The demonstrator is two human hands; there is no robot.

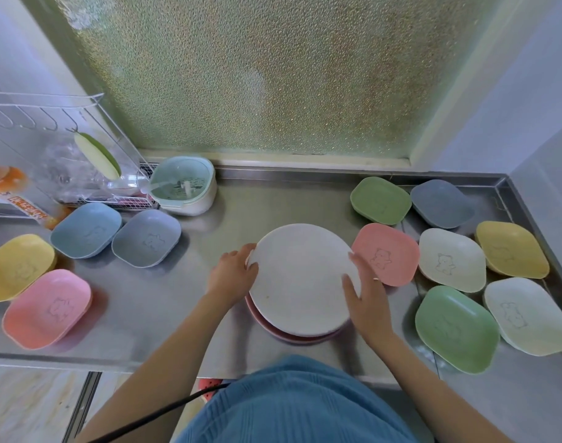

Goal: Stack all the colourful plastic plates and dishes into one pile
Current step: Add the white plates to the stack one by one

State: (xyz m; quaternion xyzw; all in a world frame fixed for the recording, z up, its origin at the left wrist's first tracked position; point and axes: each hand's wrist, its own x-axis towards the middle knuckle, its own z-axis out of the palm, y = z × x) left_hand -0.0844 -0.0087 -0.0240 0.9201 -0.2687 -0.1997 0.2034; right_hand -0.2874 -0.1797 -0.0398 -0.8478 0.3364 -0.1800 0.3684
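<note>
The stainless steel counter (228, 219) runs wall to wall below a frosted glass window (257, 75), and every dish in the task sits on it. At its centre is the pile so far: a round white plastic plate (302, 279) lying on top of at least 1 round pink plastic plate (275, 333), whose rim shows along the near edge; how many lie beneath cannot be told. The white plate sits shifted toward the far side, not centred on the pink one. The left hand (233, 273) grips its left rim, fingers curled over the edge, and the right hand (367, 297) holds its right rim with fingers nearly straight and pressed along the edge. To the right, 7 rounded-square plastic dishes lie loose: a pink dish (386, 254) just beside the right hand, then cream, yellow, 2 green, grey-blue and pale white ones. To the left lie 4 more: yellow, pink, light blue and grey. A mint colander basket (184, 185) and a wire drying rack (49, 148) stand at the back left. The likely trouble is the off-centre white plate: released as it lies, it could slide off the pink rim, and square dishes added on round plates may rock. The right wrist could also nudge the pink dish beside it.
</note>
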